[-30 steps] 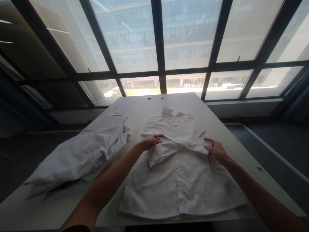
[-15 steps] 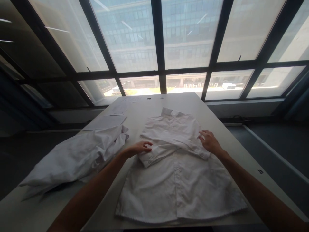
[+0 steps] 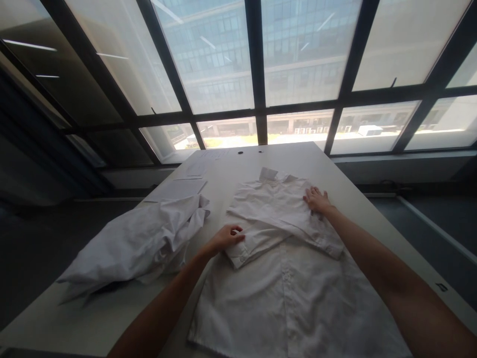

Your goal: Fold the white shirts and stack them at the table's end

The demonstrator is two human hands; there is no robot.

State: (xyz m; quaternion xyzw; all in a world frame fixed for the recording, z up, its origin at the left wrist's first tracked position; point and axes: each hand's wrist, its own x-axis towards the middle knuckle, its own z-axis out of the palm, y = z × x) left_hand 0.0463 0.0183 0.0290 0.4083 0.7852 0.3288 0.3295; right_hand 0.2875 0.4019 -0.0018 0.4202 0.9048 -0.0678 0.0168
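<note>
A white button-up shirt (image 3: 290, 293) lies flat on the table (image 3: 227, 171), collar away from me, both sleeves folded across its chest. My left hand (image 3: 225, 237) rests at the shirt's left edge, fingers curled over the cuff of a folded sleeve (image 3: 242, 251). My right hand (image 3: 316, 200) lies flat with fingers spread on the shirt's right shoulder, pressing the cloth down.
A crumpled heap of white cloth (image 3: 141, 238) lies on the table to the left of the shirt. Sheets of paper (image 3: 179, 189) lie beyond it toward the windows. The table's right edge (image 3: 410, 248) runs close beside my right forearm.
My right hand slid from the sleeve's cuff up to the shirt's right shoulder. My left hand shifted down-left along the other sleeve to its cuff. The view moved slightly closer.
</note>
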